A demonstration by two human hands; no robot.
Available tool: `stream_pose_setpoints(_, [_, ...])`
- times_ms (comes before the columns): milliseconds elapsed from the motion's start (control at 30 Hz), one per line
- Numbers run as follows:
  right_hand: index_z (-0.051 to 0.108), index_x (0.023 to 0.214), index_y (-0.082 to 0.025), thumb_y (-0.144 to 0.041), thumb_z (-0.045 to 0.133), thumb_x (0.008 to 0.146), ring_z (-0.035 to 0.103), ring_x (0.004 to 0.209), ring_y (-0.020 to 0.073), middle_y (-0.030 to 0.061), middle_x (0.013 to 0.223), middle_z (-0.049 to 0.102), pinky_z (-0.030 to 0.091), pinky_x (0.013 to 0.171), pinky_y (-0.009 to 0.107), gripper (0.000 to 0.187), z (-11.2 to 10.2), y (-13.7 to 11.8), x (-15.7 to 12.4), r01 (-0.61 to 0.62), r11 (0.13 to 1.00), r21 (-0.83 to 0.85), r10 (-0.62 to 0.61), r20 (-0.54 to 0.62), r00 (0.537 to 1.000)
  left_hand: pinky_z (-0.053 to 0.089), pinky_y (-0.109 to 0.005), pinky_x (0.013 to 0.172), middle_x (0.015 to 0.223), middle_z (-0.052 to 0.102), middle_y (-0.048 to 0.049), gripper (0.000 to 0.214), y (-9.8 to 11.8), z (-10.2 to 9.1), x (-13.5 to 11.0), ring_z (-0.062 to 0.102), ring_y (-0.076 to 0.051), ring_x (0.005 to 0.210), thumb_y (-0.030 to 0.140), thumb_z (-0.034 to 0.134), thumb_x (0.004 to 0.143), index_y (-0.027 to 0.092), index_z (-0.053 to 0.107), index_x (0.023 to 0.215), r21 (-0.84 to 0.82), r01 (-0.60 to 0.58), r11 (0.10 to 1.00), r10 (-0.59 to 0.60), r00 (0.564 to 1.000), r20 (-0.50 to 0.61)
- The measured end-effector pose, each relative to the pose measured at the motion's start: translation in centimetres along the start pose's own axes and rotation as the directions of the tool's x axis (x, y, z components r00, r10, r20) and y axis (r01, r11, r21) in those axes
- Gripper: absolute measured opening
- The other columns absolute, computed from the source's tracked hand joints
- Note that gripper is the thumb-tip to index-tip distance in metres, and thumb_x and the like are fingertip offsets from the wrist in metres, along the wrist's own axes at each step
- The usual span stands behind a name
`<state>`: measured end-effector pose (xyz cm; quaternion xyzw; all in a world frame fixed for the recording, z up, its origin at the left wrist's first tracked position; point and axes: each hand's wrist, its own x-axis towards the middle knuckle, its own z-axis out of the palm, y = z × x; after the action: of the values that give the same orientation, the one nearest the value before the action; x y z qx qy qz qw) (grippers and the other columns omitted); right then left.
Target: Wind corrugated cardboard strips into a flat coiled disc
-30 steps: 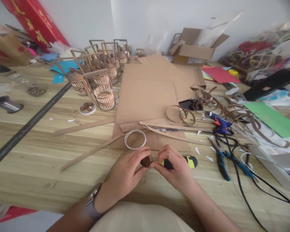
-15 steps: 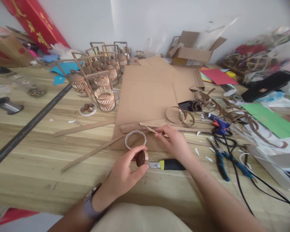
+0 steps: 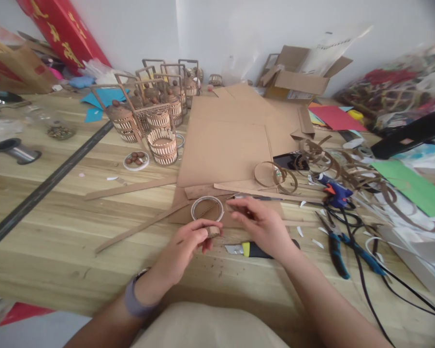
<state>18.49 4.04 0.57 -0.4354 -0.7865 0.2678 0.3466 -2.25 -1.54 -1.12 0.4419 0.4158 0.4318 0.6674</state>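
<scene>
My left hand [image 3: 183,251] is closed around a small round brown piece [image 3: 213,232] with a pale rim, held edge-on between thumb and fingers. To its right, my right hand [image 3: 263,227] has thumb and fingers pinched together; what lies at the fingertips is too small to make out. A white tape ring [image 3: 192,213] lies on the cardboard just beyond both hands. Partly under my right wrist rests a utility knife [image 3: 252,249], its blade pointing left. Thin brown strips [image 3: 145,227] lie to the left and behind the hands.
Lidded woven baskets [image 3: 121,121] with tall handles stand at the back left, near a dish of brown beads [image 3: 137,158]. Cardboard sheets [image 3: 224,140] cover the middle. On the right lie a glue gun [image 3: 335,191], pliers [image 3: 335,246], curled strips [image 3: 321,154] and black cables.
My left hand has turned the round piece from face-on to edge-on. The thin strip end seen at my right fingertips no longer shows clearly. The view has shifted slightly.
</scene>
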Motion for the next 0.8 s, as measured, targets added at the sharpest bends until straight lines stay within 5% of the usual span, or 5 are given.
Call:
stream_pose_setpoints(200, [0.071,0.113,-0.026,-0.022,0.062,0.094,0.069,0.082,0.0152,0.0039,0.092,0.071,0.057,0.069,0.024,0.021,0.6,-3.0,-3.0,0.096,0.984,0.147,-0.094,-0.027,0.995,0.042,-0.03,0.068,0.077,0.063,-0.0028,0.029,-0.1,0.1,-0.1,0.053,-0.017,0.072,0.028,0.048,0.087,0.018,0.072,0.099,0.118,0.006,0.993,-0.006,1.0,-0.003])
stream_pose_setpoints(400, [0.07,0.119,-0.029,-0.023,0.062,0.095,0.067,0.082,0.0162,0.0048,0.092,0.067,0.059,0.069,0.026,0.027,1.6,-3.1,-3.6,0.132,0.983,0.125,-0.124,-0.072,0.99,0.039,-0.029,0.067,0.071,0.055,0.0003,0.032,0.9,0.5,-0.3,0.049,-0.017,0.071,0.029,0.047,0.085,0.016,0.072,0.1,0.26,0.057,0.964,-0.063,0.998,0.014])
stream_pose_setpoints(800, [0.07,0.117,-0.025,-0.021,0.06,0.095,0.067,0.084,0.0165,0.006,0.095,0.066,0.06,0.073,0.029,0.025,2.2,-3.0,-3.8,0.175,0.984,0.044,-0.172,-0.076,0.982,0.04,-0.028,0.068,0.073,0.055,0.0013,0.028,1.0,0.7,-0.3,0.05,-0.017,0.072,0.03,0.047,0.084,0.018,0.07,0.094,0.289,0.059,0.955,-0.068,0.997,0.021])
